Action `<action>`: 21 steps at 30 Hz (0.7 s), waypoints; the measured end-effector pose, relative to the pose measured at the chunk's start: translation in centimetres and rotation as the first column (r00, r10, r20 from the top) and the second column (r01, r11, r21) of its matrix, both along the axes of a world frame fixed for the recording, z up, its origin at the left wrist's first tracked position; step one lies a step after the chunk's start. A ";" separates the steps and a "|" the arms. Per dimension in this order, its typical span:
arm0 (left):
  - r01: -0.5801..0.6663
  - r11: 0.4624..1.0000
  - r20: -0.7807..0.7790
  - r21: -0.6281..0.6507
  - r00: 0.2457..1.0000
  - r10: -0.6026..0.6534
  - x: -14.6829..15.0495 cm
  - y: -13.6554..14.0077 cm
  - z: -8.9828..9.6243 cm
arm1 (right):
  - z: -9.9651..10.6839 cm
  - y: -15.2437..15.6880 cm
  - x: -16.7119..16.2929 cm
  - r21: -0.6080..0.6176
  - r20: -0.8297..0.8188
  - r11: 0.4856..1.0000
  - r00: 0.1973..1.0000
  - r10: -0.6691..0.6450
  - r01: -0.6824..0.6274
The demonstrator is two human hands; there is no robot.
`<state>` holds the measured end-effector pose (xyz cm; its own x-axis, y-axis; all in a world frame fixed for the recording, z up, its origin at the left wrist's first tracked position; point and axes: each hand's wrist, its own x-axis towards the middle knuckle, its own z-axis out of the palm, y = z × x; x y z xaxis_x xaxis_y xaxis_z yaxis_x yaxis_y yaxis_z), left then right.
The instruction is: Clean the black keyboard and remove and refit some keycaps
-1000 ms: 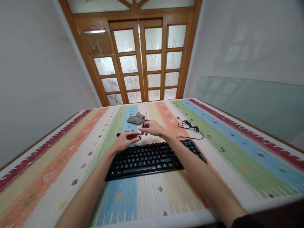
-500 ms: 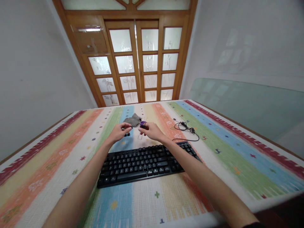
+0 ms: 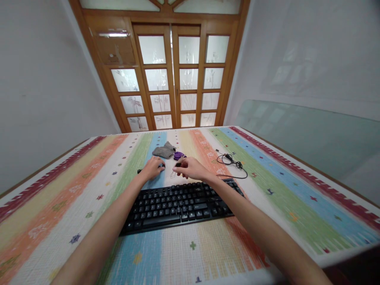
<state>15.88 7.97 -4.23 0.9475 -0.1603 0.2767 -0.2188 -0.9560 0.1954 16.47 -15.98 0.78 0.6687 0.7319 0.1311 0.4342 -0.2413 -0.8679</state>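
Observation:
A black full-size keyboard [image 3: 178,208] lies across the cloth, under my forearms. Just beyond its upper left part, my left hand [image 3: 153,168] is low over the table with its fingers curled. A small black keycap [image 3: 162,165] shows at its fingertips, partly hidden. Another small black piece [image 3: 139,171] lies to the left of that wrist. My right hand [image 3: 190,168] is closed above the keyboard's back edge, pinching the dark handle of a wire keycap puller [image 3: 173,174] whose thin loops point down. Its far fingers are partly hidden.
A grey cloth [image 3: 163,151] lies behind my hands, with a purple bundle [image 3: 179,155] beside it. The keyboard's coiled black cable [image 3: 230,159] is on the right. A striped tablecloth [image 3: 89,186] covers the table, and wooden glazed doors [image 3: 175,71] stand behind.
My left hand has lowered to the tabletop with the keycap, away from my right hand. My right hand has shifted slightly, uncovering more of the purple bundle.

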 end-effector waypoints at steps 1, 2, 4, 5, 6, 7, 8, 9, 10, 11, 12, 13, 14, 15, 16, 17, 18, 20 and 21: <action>-0.002 1.000 -0.005 0.014 1.000 0.002 0.0 0.0 -0.1 | 0.0 0.0 0.0 -0.003 0.014 1.000 1.000 0.000 0.000; -0.002 1.000 -0.007 0.024 1.000 0.002 0.0 0.1 -0.1 | -0.1 0.0 -0.1 -0.003 0.040 1.000 0.999 -0.007 0.007; 0.001 1.000 -0.006 0.021 1.000 -0.001 -0.1 0.1 -0.2 | -0.2 0.0 -0.1 -0.005 0.100 1.000 0.995 -0.025 0.025; 0.003 1.000 -0.005 0.013 1.000 -0.003 -0.1 0.2 -0.2 | -0.2 0.0 -0.2 -0.011 0.120 1.000 0.992 -0.027 0.029; 0.003 1.000 -0.004 0.004 1.000 -0.003 -0.1 0.2 -0.2 | -0.3 -0.1 -0.2 -0.021 0.128 0.999 0.991 -0.026 0.029; 0.002 1.000 -0.004 -0.003 1.000 -0.002 -0.1 0.2 -0.2 | -0.3 -0.1 -0.3 -0.037 0.127 0.999 0.992 -0.022 0.027; 0.000 1.000 -0.004 -0.006 1.000 0.000 -0.1 0.2 -0.3 | -0.3 -0.2 -0.3 -0.054 0.120 0.998 0.993 -0.013 0.019; -0.002 1.000 -0.005 -0.002 1.000 0.002 -0.2 0.2 -0.3 | -0.4 -0.3 -0.4 -0.070 0.111 0.998 0.994 0.003 0.005; -0.003 1.000 -0.008 0.007 1.000 0.003 -0.2 0.2 -0.3 | -0.4 -0.3 -0.4 -0.082 0.101 0.997 0.995 0.024 -0.015; -0.005 1.000 -0.011 0.016 1.000 0.005 -0.2 0.2 -0.3 | -0.5 -0.4 -0.3 -0.093 0.090 0.995 0.995 0.049 -0.040; -0.005 1.000 -0.016 0.025 1.000 0.006 -0.2 0.2 -0.3 | -0.6 -0.4 -0.3 -0.100 0.080 0.993 0.994 0.073 -0.065; -0.006 0.999 -0.019 0.032 1.000 0.006 -0.3 0.2 -0.3 | -0.7 -0.4 -0.3 -0.102 0.069 0.991 0.993 0.094 -0.087; -0.006 0.999 -0.023 0.036 1.000 0.007 -0.3 0.2 -0.3 | -0.8 -0.4 -0.2 -0.099 0.055 0.990 0.993 0.108 -0.102; -0.007 0.999 -0.025 0.038 1.000 0.008 -0.3 0.2 -0.3 | -0.8 -0.4 -0.2 -0.093 0.040 0.990 0.993 0.113 -0.109; -0.007 0.999 -0.027 0.039 1.000 0.008 -0.3 0.2 -0.3 | -0.9 -0.4 -0.2 -0.086 0.026 0.990 0.993 0.114 -0.111; -0.008 0.999 -0.028 0.040 1.000 0.009 -0.4 0.2 -0.2 | -1.0 -0.4 -0.1 -0.081 0.015 0.991 0.994 0.111 -0.109; -0.010 0.999 -0.028 0.041 1.000 0.011 -0.4 0.2 -0.2 | -1.0 -0.4 -0.2 -0.080 0.008 0.991 0.994 0.107 -0.106; -0.012 0.999 -0.030 0.042 0.999 0.013 -0.4 0.2 -0.1 | -0.9 -0.4 -0.2 -0.086 0.006 0.991 0.994 0.107 -0.106; -0.013 0.999 -0.029 0.040 0.999 0.014 -0.5 0.2 -0.1 | -0.9 -0.4 -0.3 -0.091 0.010 0.990 0.994 0.110 -0.108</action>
